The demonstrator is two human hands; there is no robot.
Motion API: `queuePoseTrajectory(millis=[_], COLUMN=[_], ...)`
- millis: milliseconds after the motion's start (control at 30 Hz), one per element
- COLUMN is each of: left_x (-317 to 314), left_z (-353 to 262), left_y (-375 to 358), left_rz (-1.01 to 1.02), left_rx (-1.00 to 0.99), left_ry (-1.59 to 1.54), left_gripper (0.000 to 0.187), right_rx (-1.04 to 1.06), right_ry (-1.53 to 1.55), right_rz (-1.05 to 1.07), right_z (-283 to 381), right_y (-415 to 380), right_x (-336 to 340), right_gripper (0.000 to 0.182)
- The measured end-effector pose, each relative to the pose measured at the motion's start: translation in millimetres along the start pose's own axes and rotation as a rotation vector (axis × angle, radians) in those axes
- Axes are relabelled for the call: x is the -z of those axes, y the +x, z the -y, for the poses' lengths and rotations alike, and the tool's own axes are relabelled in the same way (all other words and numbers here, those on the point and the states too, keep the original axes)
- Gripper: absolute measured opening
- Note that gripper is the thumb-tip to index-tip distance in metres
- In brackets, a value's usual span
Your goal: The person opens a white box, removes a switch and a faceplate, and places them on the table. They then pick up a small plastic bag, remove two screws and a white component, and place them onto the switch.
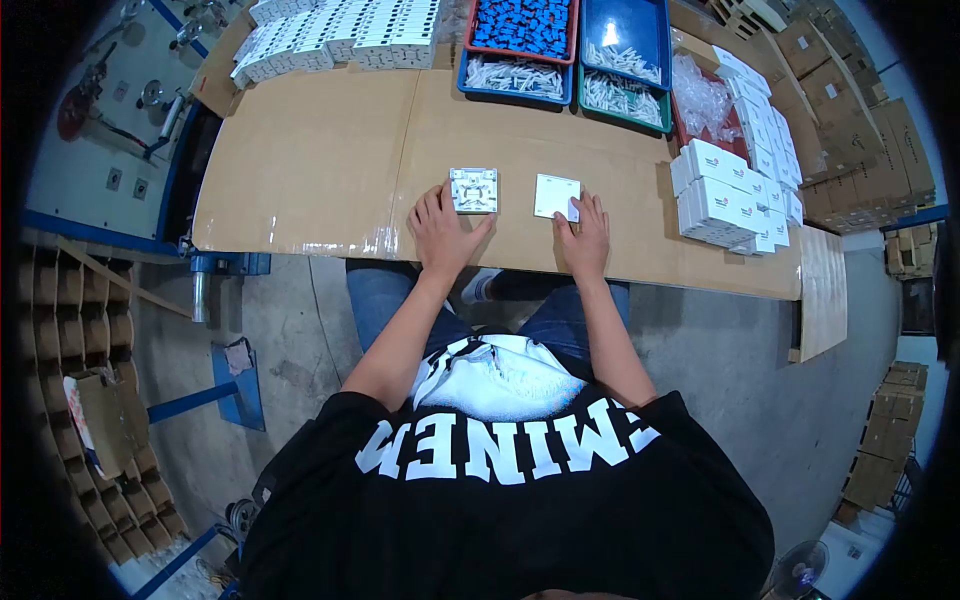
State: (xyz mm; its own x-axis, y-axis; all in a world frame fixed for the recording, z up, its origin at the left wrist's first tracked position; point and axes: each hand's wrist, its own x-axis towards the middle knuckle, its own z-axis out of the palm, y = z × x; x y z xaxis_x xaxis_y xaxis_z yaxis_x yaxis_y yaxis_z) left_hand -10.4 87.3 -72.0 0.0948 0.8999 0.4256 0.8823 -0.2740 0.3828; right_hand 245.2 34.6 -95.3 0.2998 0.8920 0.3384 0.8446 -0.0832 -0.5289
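On the cardboard-covered tabletop, my left hand grips a white square wall switch or socket frame, fingers along its left side and thumb at its lower right corner. The frame's moulded, patterned side faces up. Beside it to the right lies a smooth white square cover plate. My right hand holds this plate by its lower right corner, the thumb lying over its face. A small gap of cardboard separates the two pieces.
Trays of blue parts and of small white pieces stand at the back. White boxes are stacked on the right. Rows of white units fill a carton at the back left. A red bin holds plastic bags.
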Motion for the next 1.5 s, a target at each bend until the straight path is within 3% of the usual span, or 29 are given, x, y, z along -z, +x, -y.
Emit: queuePoseTrajectory(millis=[633,833,1500], left_x=[-4,0,-2], left_z=[1,-11,-20], left_y=[4,5,9], left_rz=[0.026,0.117,0.127], left_rx=[0.01,0.037,0.051], left_ry=[-0.038,0.055,-0.017], left_gripper=[0.096,0.098,0.099], right_rx=[0.025,-0.046,-0.109], right_ry=[0.013,0.042,0.099], right_rz=[-0.008,-0.01,0.001], right_z=[-2,7,11], right_y=[2,3,9], right_x=[0,7,17], right_gripper=[0.048,0.045,0.042])
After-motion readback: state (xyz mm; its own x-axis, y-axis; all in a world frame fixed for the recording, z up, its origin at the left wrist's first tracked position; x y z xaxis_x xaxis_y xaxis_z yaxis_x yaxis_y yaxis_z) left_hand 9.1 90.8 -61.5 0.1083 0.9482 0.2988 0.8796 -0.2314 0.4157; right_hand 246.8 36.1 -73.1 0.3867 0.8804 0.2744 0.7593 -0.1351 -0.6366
